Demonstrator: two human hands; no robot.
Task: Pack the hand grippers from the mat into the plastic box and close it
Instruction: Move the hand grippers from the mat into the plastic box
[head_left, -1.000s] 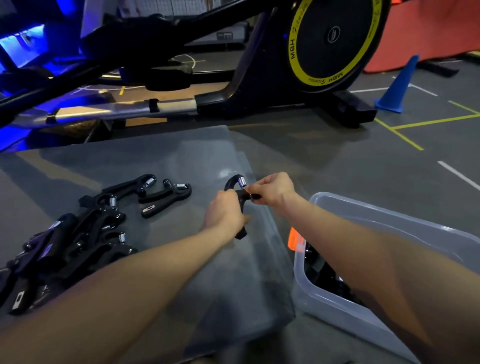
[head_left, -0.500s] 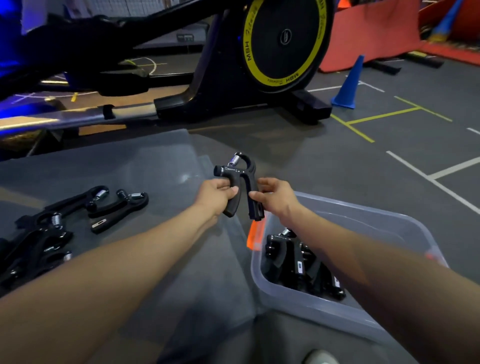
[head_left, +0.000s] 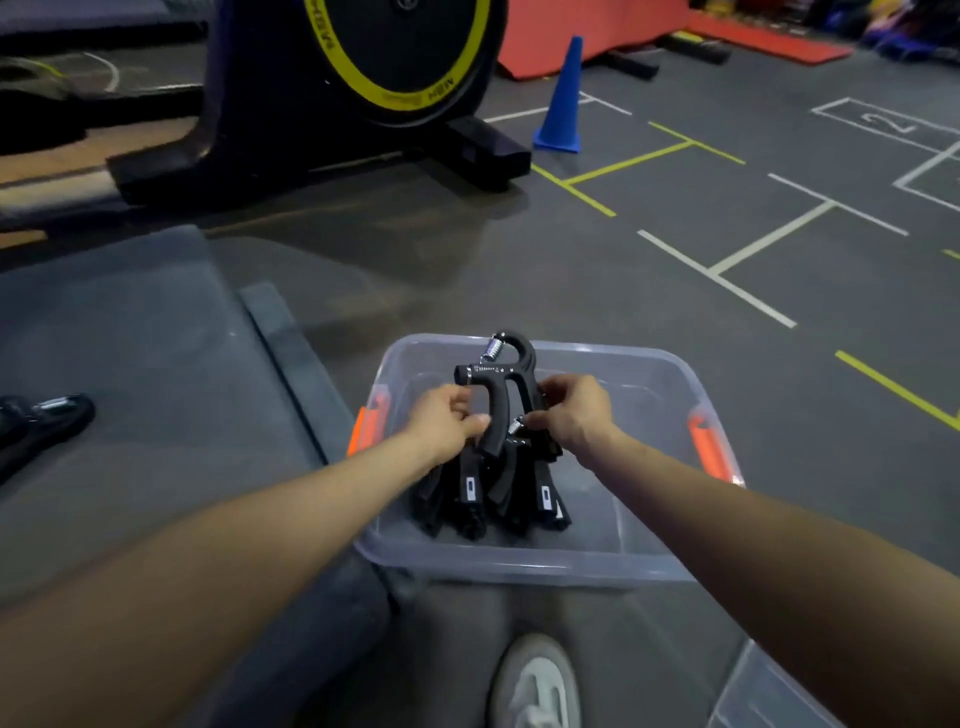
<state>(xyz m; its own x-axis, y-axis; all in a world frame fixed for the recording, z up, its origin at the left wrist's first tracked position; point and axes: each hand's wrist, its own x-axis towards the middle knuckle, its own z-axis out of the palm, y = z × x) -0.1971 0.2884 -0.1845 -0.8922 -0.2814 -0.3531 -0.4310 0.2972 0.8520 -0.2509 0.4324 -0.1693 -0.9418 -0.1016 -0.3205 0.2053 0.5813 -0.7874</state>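
Note:
A black hand gripper (head_left: 500, 382) with a silver spring is held upright over the clear plastic box (head_left: 641, 564). My left hand (head_left: 445, 420) pinches its left handle and my right hand (head_left: 574, 412) holds its right handle. Below them, several black hand grippers (head_left: 488, 493) lie packed in the box, which has orange latches (head_left: 709, 452) at both ends. The grey mat (head_left: 145, 374) lies to the left, with one more black gripper (head_left: 44, 418) showing at its left edge.
A clear lid (head_left: 763, 691) lies at the bottom right. My white shoe (head_left: 535, 680) is just in front of the box. An exercise bike with a yellow-ringed flywheel (head_left: 400, 57) stands behind the mat, and a blue cone (head_left: 563, 98) beyond it.
Both hands carried the hand gripper from above the mat rightward and down over the box. The view has swung right, so most of the pile on the mat is out of frame.

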